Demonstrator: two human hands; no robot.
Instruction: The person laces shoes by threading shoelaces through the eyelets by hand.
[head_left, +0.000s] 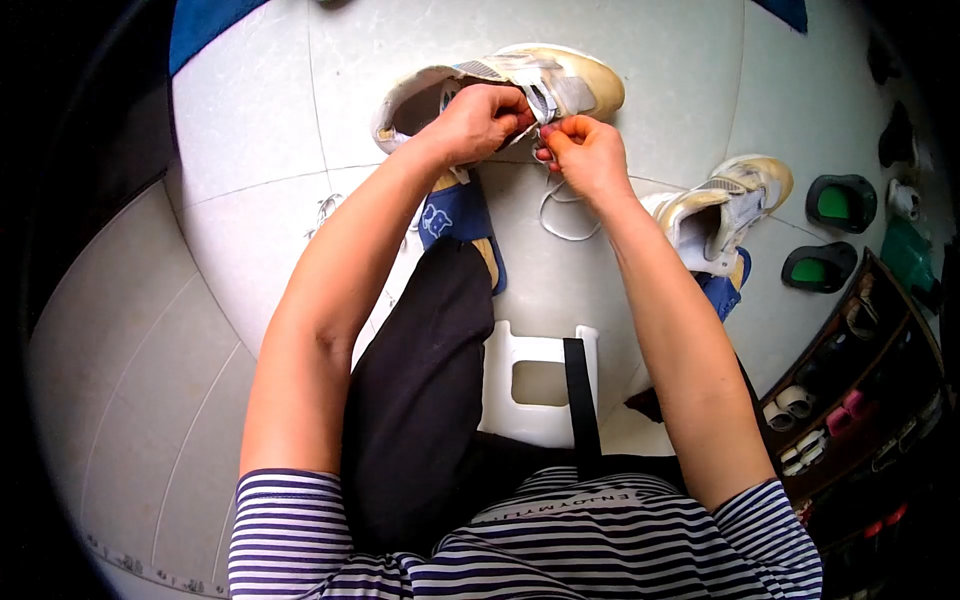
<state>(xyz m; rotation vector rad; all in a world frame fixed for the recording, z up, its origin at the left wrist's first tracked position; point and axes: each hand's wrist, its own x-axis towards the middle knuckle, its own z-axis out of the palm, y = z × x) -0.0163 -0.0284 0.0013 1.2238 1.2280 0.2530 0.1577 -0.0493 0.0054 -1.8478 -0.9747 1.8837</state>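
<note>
A white and yellowed sneaker (590,85) lies across the far middle of the head view, toe to the right and opening to the left. My left hand (485,122) is over the side of its opening, fingers bent and pinched at the lacing, partly hidden. Close by, at the front of the laces, my right hand (588,155) pinches the white shoelace (570,238), whose loose length loops down below the fingers. Exactly which strand each hand grips is hard to make out.
A second sneaker (740,195) rests at the right by a blue slipper (722,292). Another blue slipper (438,222) is beneath my left forearm. Below is a white plastic stool (497,405). Green-lined slippers (818,270) and a loaded shoe rack (838,375) stand at the right.
</note>
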